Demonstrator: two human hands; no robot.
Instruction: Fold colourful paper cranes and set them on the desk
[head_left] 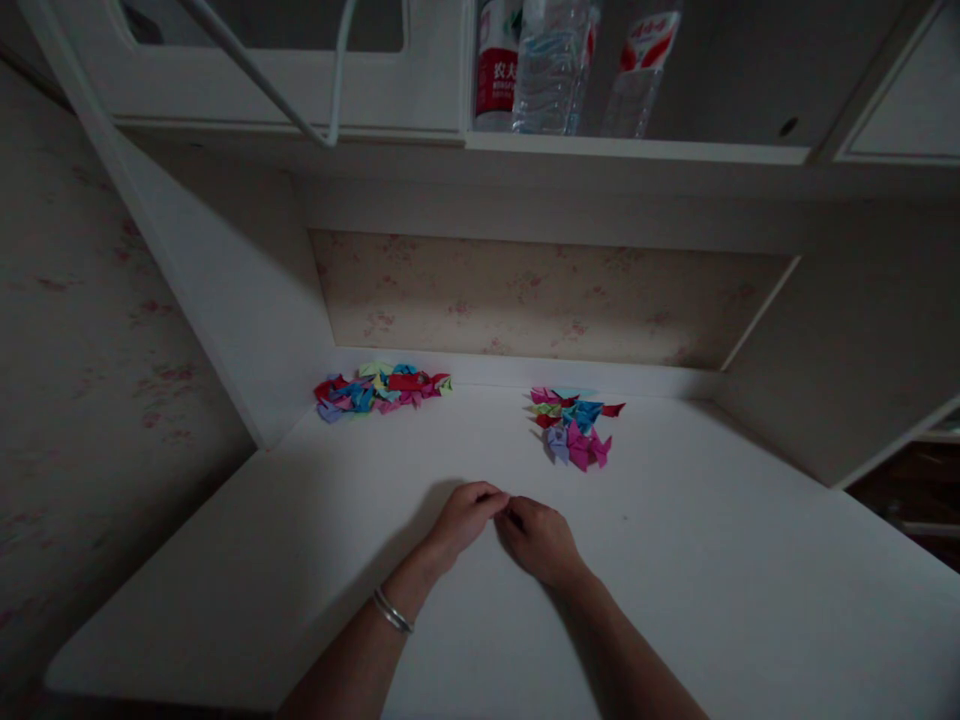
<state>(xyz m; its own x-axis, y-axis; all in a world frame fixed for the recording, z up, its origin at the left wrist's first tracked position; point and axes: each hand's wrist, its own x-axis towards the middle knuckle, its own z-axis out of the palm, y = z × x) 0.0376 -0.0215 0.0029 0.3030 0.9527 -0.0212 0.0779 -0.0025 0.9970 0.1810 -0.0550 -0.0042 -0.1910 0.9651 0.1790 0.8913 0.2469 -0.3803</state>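
Observation:
My left hand (469, 517) and my right hand (541, 536) meet fingertip to fingertip over the middle of the white desktop (480, 650). Both have their fingers curled and pinched together; anything between them is hidden. Silver bangles (393, 610) circle my left wrist. Beyond my right hand lies a small heap of folded coloured paper pieces (577, 446), in pink, blue, lilac, red and green. A longer heap of similar folded paper (382, 390) rests at the back left of the desk.
Overhead, a shelf (637, 148) carries several plastic bottles (551, 75). A pale cable (330, 130) dangles in front of the cabinet at upper left. Side panels (217, 270) close in the desk left and right, with flowered wallpaper (525, 300) behind.

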